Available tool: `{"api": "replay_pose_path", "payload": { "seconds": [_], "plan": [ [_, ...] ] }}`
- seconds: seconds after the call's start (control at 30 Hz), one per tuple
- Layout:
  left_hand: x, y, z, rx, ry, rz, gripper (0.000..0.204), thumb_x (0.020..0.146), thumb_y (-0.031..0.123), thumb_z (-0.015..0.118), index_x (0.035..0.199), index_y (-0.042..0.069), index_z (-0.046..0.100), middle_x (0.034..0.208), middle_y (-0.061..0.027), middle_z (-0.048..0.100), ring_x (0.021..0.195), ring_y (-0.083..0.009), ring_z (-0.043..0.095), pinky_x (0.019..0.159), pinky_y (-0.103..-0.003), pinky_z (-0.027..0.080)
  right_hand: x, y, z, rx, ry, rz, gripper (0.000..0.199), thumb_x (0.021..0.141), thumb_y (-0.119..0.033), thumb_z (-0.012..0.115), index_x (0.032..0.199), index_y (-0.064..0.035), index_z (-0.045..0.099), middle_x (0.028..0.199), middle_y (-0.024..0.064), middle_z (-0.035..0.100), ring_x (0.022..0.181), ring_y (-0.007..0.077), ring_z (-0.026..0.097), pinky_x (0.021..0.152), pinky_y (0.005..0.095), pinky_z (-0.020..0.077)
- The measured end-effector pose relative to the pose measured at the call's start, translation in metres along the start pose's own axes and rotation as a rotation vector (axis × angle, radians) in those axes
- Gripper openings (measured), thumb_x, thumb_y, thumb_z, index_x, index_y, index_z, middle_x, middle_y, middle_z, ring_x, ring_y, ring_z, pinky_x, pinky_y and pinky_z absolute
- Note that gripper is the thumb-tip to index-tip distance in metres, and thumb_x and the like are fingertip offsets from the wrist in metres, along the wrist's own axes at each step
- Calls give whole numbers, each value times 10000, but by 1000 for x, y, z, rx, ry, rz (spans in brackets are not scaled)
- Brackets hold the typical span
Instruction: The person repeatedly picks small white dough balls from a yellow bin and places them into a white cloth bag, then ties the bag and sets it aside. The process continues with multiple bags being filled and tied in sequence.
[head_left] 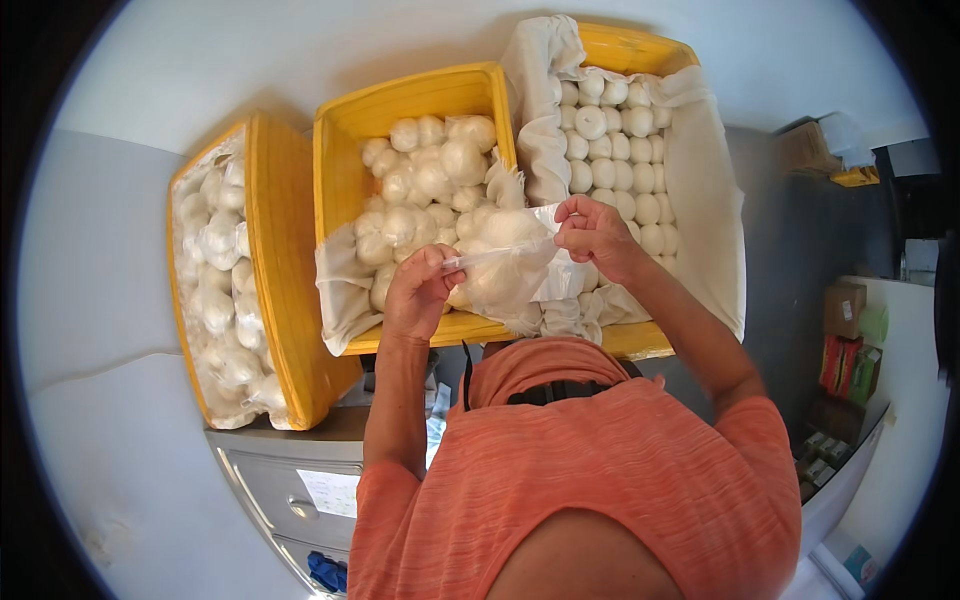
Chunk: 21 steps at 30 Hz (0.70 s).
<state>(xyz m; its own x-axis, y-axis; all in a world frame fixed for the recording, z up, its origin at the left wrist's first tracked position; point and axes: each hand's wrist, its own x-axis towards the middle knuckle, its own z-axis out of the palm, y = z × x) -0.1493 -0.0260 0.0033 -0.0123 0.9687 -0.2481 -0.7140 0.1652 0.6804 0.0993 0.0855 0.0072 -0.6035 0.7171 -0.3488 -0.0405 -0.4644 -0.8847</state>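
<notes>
A clear plastic bag [508, 275] of round white buns is stretched by its mouth between my hands. My left hand [420, 288] is closed on one end of the bag's gathered edge, its fingers pinched. On the other end my right hand [598, 238] is closed in a pinch, higher and further right. The bag hangs over the near right part of the middle yellow crate [402, 98], where several bagged buns [430, 175] are heaped. Loose white buns [618, 150] lie in rows in the cloth-lined right yellow crate [640, 47], just beyond my right hand.
A third yellow crate [280, 270] stands tilted at the left, filled with more bagged buns [218, 290]. White cloth [705, 190] drapes over the right crate's sides. A grey metal cabinet [270, 490] is at the lower left. Cardboard boxes [845, 308] stand at the far right.
</notes>
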Motion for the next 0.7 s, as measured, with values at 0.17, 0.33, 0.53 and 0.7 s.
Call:
{"api": "replay_pose_path", "payload": {
  "seconds": [0.17,0.33,0.53,0.7],
  "plan": [
    [1,-19,-10,-114,-104,14,142,845,141,550,873,14,607,857,-66,597,784,-179,565,807,-321,439,0,4,13,126,-81,-137,209,766,-31,594,970,-1,558,749,46,594,624,96,526,649,233,436],
    [-10,-6,27,192,-34,-109,293,853,7,523,1136,-9,597,1052,-134,631,819,-167,620,787,-297,492,-6,-9,36,150,-336,98,455,794,-6,535,1238,32,444,1003,158,628,688,139,591,625,251,486],
    [-19,-18,11,701,12,-97,372,784,-46,614,1147,29,584,942,-52,660,783,-96,630,696,-215,481,0,28,64,327,-324,247,607,786,-9,630,1334,10,368,944,106,625,717,108,580,670,228,469],
    [-2,26,-13,545,352,281,210,736,-29,701,891,47,582,710,43,532,615,-17,472,582,-154,395,61,13,86,87,-174,-91,356,762,-45,688,1062,7,504,826,13,619,798,72,565,751,215,439]
  ]
}}
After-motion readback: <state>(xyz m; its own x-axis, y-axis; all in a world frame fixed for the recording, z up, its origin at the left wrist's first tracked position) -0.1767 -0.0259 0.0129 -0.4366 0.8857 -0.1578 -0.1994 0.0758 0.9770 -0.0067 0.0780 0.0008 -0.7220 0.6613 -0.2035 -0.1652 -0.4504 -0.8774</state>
